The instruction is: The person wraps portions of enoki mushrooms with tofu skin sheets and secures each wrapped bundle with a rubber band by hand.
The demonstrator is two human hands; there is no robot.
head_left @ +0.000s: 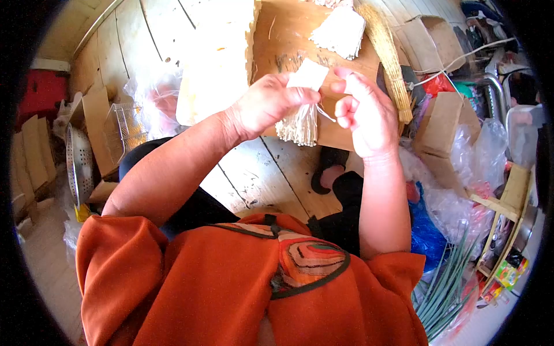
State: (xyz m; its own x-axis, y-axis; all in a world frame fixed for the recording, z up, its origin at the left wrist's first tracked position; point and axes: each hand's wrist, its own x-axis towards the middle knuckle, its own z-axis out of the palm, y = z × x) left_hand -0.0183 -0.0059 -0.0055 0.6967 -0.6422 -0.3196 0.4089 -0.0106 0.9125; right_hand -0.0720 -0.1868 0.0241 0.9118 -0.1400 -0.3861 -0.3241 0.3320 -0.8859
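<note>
My left hand [262, 106] is closed around a bundle of thin white strands [298, 127], thumb across its middle. A flat white upper part [309, 75] stands out above the thumb, and the loose strand ends hang below. A thin white string [326, 113] trails from the bundle toward my right hand [369, 112]. That hand is raised beside the bundle with its fingers apart and partly bent. Its fingertips are close to the string, and I see no grip on it. Beneath both hands is a brown wooden board [340, 130]. A similar white bundle [340, 32] lies farther back on it.
A straw whisk broom [386, 57] lies along the board's right side. To the left is a pale slab-like panel [213, 63]. Cardboard boxes [447, 124], plastic bags [490, 144] and long green stalks [447, 288] crowd the right. A metal colander [79, 164] stands on the left.
</note>
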